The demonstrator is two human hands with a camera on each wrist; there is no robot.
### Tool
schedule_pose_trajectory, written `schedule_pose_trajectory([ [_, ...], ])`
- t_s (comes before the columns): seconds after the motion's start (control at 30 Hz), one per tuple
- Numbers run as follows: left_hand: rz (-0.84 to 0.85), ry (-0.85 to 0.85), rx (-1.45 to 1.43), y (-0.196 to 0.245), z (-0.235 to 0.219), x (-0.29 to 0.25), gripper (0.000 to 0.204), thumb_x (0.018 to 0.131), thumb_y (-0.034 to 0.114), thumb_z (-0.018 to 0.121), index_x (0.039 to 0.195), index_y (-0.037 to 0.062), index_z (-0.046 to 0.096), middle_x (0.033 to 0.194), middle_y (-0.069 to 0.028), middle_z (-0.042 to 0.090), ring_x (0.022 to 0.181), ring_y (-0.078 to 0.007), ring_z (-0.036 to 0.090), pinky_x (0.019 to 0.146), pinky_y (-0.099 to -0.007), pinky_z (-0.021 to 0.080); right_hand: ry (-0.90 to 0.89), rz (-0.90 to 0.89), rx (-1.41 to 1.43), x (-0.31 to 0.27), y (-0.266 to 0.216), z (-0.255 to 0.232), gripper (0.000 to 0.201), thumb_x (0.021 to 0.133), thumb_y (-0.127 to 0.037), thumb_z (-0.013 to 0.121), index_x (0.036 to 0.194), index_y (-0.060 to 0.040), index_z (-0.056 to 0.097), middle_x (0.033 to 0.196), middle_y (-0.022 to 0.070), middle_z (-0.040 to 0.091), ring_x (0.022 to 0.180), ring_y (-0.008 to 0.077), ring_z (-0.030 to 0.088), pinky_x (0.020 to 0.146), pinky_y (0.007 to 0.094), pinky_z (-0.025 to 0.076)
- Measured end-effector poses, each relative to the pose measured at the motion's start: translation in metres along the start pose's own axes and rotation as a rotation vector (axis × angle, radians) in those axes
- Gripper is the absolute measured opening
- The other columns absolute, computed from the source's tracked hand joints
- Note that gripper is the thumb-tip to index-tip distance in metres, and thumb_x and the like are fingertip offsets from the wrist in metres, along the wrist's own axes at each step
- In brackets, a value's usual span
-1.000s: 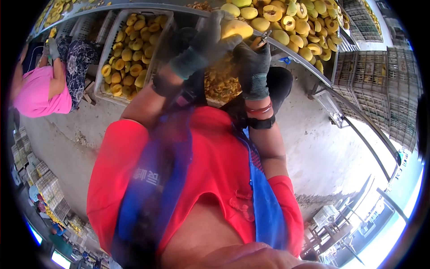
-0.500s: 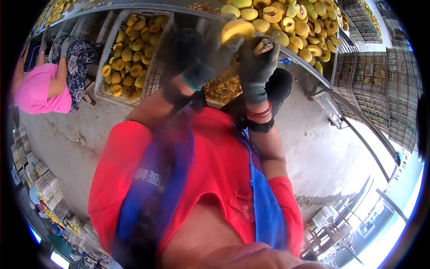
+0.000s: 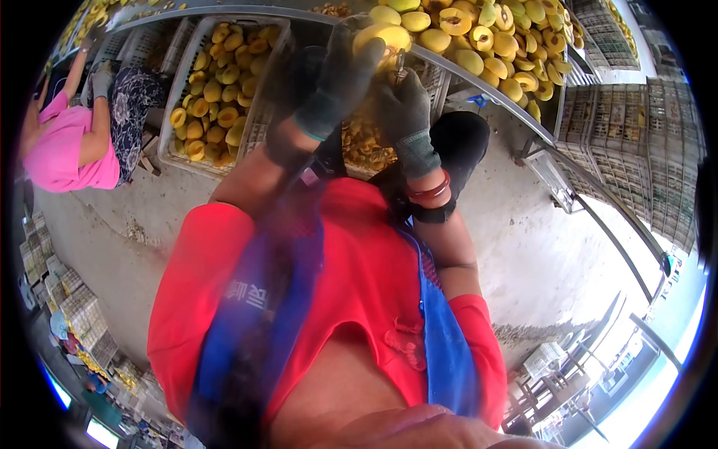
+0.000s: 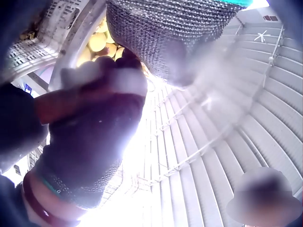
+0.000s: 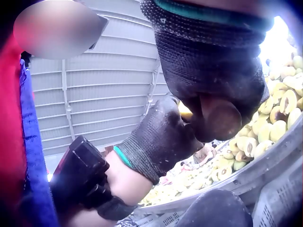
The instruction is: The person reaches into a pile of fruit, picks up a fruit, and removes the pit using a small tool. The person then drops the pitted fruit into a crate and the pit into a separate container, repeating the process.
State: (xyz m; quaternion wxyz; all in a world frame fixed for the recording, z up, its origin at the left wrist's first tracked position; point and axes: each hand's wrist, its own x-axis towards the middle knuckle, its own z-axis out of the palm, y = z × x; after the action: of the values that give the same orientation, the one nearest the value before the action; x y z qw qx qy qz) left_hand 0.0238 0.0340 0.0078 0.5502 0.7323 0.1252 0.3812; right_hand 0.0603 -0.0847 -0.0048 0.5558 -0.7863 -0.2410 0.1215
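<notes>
Yellow fruit (image 3: 383, 34) sits near heaped cut fruit (image 3: 505, 46), partly covered by the left hand (image 3: 340, 84) gripping it, while the right hand (image 3: 405, 111) clasps a tool (image 3: 401, 63) alongside; the gripped fruit looks rounded.

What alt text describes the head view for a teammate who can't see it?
A grey-gloved left hand holds a rounded yellow fruit while the gloved right hand holds a metal-tipped tool close to it. A heap of yellow fruit, some halved, lies on a metal-edged table beyond; left, a white plastic crate holds more.
</notes>
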Motion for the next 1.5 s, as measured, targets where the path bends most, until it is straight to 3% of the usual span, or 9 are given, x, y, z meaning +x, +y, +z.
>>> schedule_pose_trajectory([
  [0.37, 0.34, -0.111, 0.254, -0.007, 0.002, -0.005, 0.026, 0.085, 0.013, 0.058, 0.109, 0.0088, 0.051, 0.115, -0.0167, 0.048, 0.104, -0.0354, 0.051, 0.084, -0.0464, 0.045, -0.054, 0.081, 0.148, 0.006, 0.012, 0.004, 0.027, 0.078, -0.016, 0.068, 0.087, 0.0031, 0.051, 0.073, 0.0212, 0.062, 0.069, 0.0358, 0.063, 0.061, 0.039, 0.048],
  [0.47, 0.305, -0.077, 0.145, -0.011, 0.005, -0.004, 0.024, 0.086, 0.012, 0.057, 0.109, 0.0125, 0.051, 0.115, -0.018, 0.047, 0.105, -0.0369, 0.05, 0.084, -0.0484, 0.044, -0.09, 0.102, 0.103, 0.005, 0.001, -0.001, 0.027, 0.079, -0.017, 0.067, 0.086, 0.0033, 0.05, 0.072, 0.021, 0.062, 0.068, 0.0359, 0.063, 0.06, 0.0389, 0.048],
  [0.57, 0.215, -0.089, 0.113, -0.012, 0.005, -0.005, 0.027, 0.085, 0.012, 0.057, 0.112, 0.0134, 0.05, 0.115, -0.018, 0.048, 0.106, -0.0361, 0.049, 0.085, -0.0476, 0.044, -0.019, -0.102, -0.112, 0.005, 0.006, 0.004, 0.023, 0.086, -0.019, 0.06, 0.085, 0.0008, 0.049, 0.061, 0.0103, 0.059, 0.044, 0.0209, 0.058, 0.039, 0.0312, 0.045],
  [0.77, 0.19, -0.045, 0.106, -0.01, 0.005, -0.005, 0.029, 0.086, 0.012, 0.056, 0.115, 0.0103, 0.05, 0.114, -0.016, 0.048, 0.105, -0.0333, 0.05, 0.087, -0.0455, 0.043, -0.147, -0.005, 0.014, 0.011, 0.014, 0.001, 0.026, 0.083, -0.021, 0.062, 0.084, 0.0017, 0.048, 0.064, 0.0154, 0.062, 0.047, 0.0232, 0.06, 0.044, 0.0355, 0.047],
  [0.87, 0.225, -0.089, 0.171, -0.004, 0.001, -0.003, 0.03, 0.086, 0.013, 0.057, 0.115, 0.0085, 0.049, 0.113, -0.0164, 0.049, 0.105, -0.0334, 0.05, 0.088, -0.0445, 0.043, 0.028, -0.241, -0.133, 0.01, 0.009, 0.007, 0.024, 0.083, -0.02, 0.062, 0.084, -0.0001, 0.049, 0.063, 0.0123, 0.061, 0.048, 0.0204, 0.06, 0.042, 0.0333, 0.046],
  [1.07, 0.222, -0.094, 0.122, -0.006, -0.003, -0.001, 0.034, 0.086, 0.017, 0.058, 0.115, 0.0026, 0.048, 0.113, -0.0175, 0.049, 0.106, -0.0328, 0.05, 0.092, -0.0416, 0.042, -0.304, 0.199, 0.364, 0.01, -0.021, -0.012, 0.023, 0.085, -0.02, 0.059, 0.083, -0.0003, 0.049, 0.064, 0.0141, 0.061, 0.056, 0.0204, 0.063, 0.047, 0.0321, 0.048],
  [1.17, 0.189, -0.029, 0.049, -0.01, 0.0, -0.002, 0.036, 0.086, 0.017, 0.058, 0.116, 0.0016, 0.047, 0.115, -0.0177, 0.048, 0.106, -0.0323, 0.05, 0.093, -0.0415, 0.042, -0.123, 0.002, -0.097, 0.009, -0.014, -0.004, 0.019, 0.086, -0.017, 0.058, 0.084, -0.0007, 0.049, 0.068, 0.0146, 0.061, 0.059, 0.0238, 0.062, 0.052, 0.0342, 0.049],
  [1.33, 0.118, -0.005, -0.059, 0.004, 0.002, -0.007, 0.04, 0.085, 0.016, 0.058, 0.12, 0.001, 0.045, 0.118, -0.0175, 0.047, 0.107, -0.0312, 0.05, 0.093, -0.0402, 0.042, 0.044, -0.148, 0.057, -0.001, -0.011, 0.004, 0.026, 0.082, -0.016, 0.063, 0.096, 0.0025, 0.052, 0.078, 0.0193, 0.063, 0.072, 0.0316, 0.065, 0.064, 0.0388, 0.049],
  [1.5, 0.392, -0.042, 0.177, 0.014, -0.004, -0.002, 0.04, 0.086, 0.014, 0.057, 0.122, 0.0014, 0.043, 0.117, -0.0176, 0.046, 0.108, -0.0316, 0.05, 0.093, -0.0404, 0.044, 0.037, -0.122, 0.272, 0.0, -0.01, 0.009, 0.026, 0.082, -0.017, 0.063, 0.093, 0.0026, 0.051, 0.077, 0.0189, 0.063, 0.072, 0.0291, 0.065, 0.063, 0.0376, 0.049],
])
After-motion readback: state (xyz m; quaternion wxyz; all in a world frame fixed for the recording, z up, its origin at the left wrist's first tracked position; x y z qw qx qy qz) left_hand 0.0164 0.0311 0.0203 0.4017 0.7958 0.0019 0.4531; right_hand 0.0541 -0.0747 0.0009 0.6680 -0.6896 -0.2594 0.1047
